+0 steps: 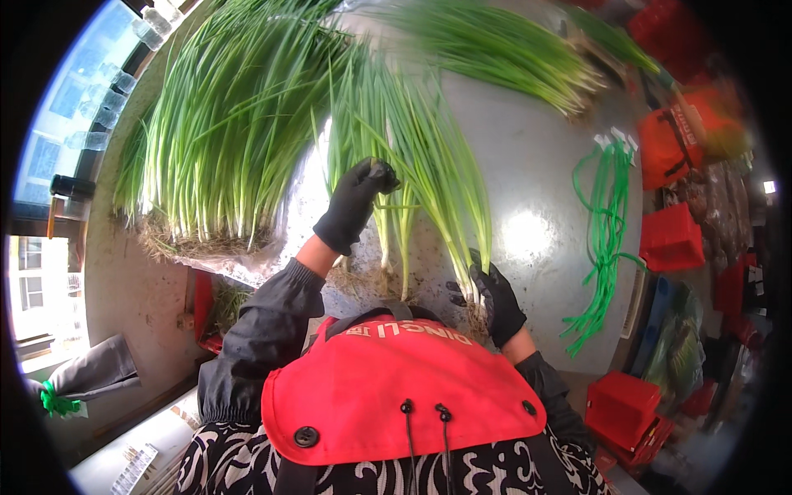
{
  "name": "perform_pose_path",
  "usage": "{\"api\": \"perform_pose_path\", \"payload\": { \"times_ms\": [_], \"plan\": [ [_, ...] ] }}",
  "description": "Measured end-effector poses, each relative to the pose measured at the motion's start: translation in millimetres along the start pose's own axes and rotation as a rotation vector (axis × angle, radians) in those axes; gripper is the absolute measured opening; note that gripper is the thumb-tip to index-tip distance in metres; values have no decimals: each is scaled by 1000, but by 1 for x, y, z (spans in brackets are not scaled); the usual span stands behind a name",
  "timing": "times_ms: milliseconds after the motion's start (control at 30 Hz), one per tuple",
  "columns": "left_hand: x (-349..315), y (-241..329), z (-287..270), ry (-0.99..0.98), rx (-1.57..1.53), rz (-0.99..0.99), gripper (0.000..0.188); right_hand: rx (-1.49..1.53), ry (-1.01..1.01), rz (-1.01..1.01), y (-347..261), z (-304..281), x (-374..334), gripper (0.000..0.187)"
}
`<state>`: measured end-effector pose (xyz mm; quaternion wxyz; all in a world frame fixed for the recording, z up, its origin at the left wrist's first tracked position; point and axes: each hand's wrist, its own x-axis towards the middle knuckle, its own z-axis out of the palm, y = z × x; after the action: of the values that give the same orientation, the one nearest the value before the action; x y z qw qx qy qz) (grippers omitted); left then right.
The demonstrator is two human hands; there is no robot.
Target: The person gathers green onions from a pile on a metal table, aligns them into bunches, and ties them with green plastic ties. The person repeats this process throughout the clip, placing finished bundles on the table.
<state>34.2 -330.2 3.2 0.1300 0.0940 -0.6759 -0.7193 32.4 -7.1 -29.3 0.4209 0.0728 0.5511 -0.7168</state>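
Note:
My right hand (497, 304), in a black glove, grips a few scallions (437, 194) near their white root ends, with the green leaves fanning away up the table. My left hand (356, 202), also gloved in black, is closed in a pinch above other loose scallions (384, 239); what sits between its fingers is too small to make out. Those loose scallions lie with their roots toward me, between my two hands. To the left stands a thick, dense pile of scallions (214, 157), brown roots still on, resting on plastic sheeting (309, 186).
A trimmed-looking bunch of scallions (528, 62) lies at the far right of the grey table (544, 322), which is specked with dirt. Green ties (606, 239) hang together near the right edge. Red boxes (670, 237) and bags stand beyond that edge; a window (49, 272) is at left.

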Motion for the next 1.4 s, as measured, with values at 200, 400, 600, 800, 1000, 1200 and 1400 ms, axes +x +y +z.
{"api": "perform_pose_path", "payload": {
  "times_ms": [200, 400, 600, 800, 1000, 1200, 1400],
  "plan": [
    [-17, 45, 9, 96, 314, 211, 20, 30, 21, -36, -22, 26, -11, 43],
    [-21, 66, 28, -91, 362, 16, 16, -139, 90, -56, -14, 23, -8, 46],
    [-35, 19, 100, -657, 911, 585, 21, -597, 149, -296, 2, 32, -7, 26],
    [-35, 14, 113, -785, 1124, 797, 12, -719, 109, -431, 28, 10, -6, 19],
    [-48, 11, 109, -769, 1245, 772, 20, -791, 16, -525, 26, 13, -6, 24],
    [-62, 18, 115, -845, 1265, 369, 37, -1065, 9, -601, 17, 20, -8, 24],
    [-64, 31, 105, -947, 1080, 27, 32, -754, 29, -308, 15, 20, 2, 31]
  ]
}}
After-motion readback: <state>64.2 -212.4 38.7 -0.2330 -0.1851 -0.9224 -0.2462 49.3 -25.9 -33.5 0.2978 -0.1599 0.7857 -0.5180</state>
